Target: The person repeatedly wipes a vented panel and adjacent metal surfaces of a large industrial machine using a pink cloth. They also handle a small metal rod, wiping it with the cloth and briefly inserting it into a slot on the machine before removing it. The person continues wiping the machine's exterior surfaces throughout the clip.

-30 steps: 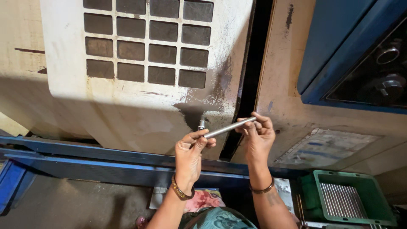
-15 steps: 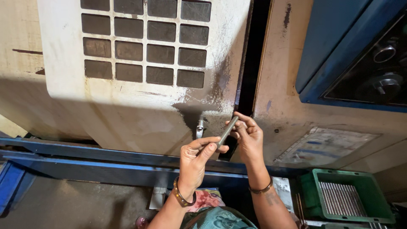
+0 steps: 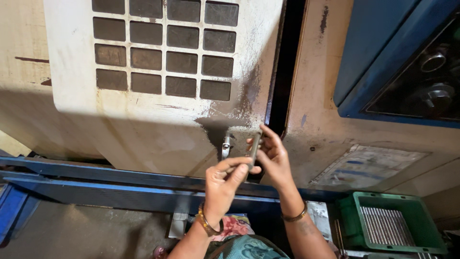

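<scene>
I hold a short metal rod (image 3: 254,149) in both hands, in front of the cream machine door (image 3: 158,124), just right of its small handle (image 3: 226,145). My left hand (image 3: 224,184) pinches the rod's near end, thumb and fingers closed on it; my right hand (image 3: 273,158) grips the far end, fingers curled round it. The rod stands nearly upright, tilted slightly. To inspect it well, I judge I should keep the pinch light and roll it slowly, clear of the door. A green tray (image 3: 390,218) of similar rods sits near right.
</scene>
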A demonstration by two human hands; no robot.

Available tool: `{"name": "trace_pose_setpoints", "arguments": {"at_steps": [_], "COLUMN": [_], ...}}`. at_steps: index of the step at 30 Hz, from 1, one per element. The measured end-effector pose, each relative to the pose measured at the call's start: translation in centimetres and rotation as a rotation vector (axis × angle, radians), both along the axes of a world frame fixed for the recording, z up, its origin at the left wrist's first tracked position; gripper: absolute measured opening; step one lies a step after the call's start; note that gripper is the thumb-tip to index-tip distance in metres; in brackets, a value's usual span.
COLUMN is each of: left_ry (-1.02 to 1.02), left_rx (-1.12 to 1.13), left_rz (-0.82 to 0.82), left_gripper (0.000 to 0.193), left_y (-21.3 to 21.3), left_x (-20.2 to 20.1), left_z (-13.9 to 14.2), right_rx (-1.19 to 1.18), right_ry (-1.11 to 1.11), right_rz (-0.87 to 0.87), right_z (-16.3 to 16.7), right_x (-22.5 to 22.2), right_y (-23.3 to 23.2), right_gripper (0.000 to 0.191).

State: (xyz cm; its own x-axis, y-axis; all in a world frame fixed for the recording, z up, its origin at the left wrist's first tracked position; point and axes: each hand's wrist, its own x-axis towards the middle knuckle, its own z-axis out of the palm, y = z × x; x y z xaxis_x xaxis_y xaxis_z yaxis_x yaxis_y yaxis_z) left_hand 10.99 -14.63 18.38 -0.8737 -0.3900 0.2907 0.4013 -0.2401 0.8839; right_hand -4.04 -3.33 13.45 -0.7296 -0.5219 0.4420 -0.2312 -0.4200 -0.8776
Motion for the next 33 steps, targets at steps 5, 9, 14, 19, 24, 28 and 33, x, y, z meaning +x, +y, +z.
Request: {"name": "trace_pose_setpoints", "arguments": {"at_steps": [5, 9, 14, 19, 24, 28, 33], "left_ry": [0.278, 0.357, 0.229, -0.043, 0.054, 0.112, 0.127], "left_rx": [-0.610, -0.872, -1.261, -1.512, -1.497, -1.482, -1.483], "left_rz": [0.131, 0.364, 0.632, 0.713, 0.782, 0.777, 0.777], "left_gripper": [0.016, 0.018, 0.058, 0.082, 0.084, 0.081, 0.081], "left_y": [1.2, 0.0, -3.6, -6.6, -8.1, -8.6, -8.9], "left_x": [0.1, -2.5, -7.8, -10.6, -12.2, -12.8, -13.0], "left_z": [-0.2, -2.8, -8.1, -12.4, -14.9, -15.7, -16.1], "right_rx": [-0.126, -0.089, -0.084, -0.051, 0.119, 0.191, 0.236], "right_ry": [-0.166, 0.013, 0.192, 0.427, 0.784, 0.797, 0.985], "right_rz": [0.154, 0.039, -0.207, -0.509, -0.770, -0.793, -0.909], "right_z": [-0.4, 0.7, 3.4, 5.5, 6.6, 6.4, 5.5], "right_x": [0.1, -0.6, -1.8, -4.0, -7.0, -8.6, -9.6], "right_y": [-0.7, -0.2, 1.6, 2.7, 3.4, 2.9, 2.8], "right_gripper": [0.046, 0.052, 0.058, 0.055, 0.045, 0.043, 0.041]}}
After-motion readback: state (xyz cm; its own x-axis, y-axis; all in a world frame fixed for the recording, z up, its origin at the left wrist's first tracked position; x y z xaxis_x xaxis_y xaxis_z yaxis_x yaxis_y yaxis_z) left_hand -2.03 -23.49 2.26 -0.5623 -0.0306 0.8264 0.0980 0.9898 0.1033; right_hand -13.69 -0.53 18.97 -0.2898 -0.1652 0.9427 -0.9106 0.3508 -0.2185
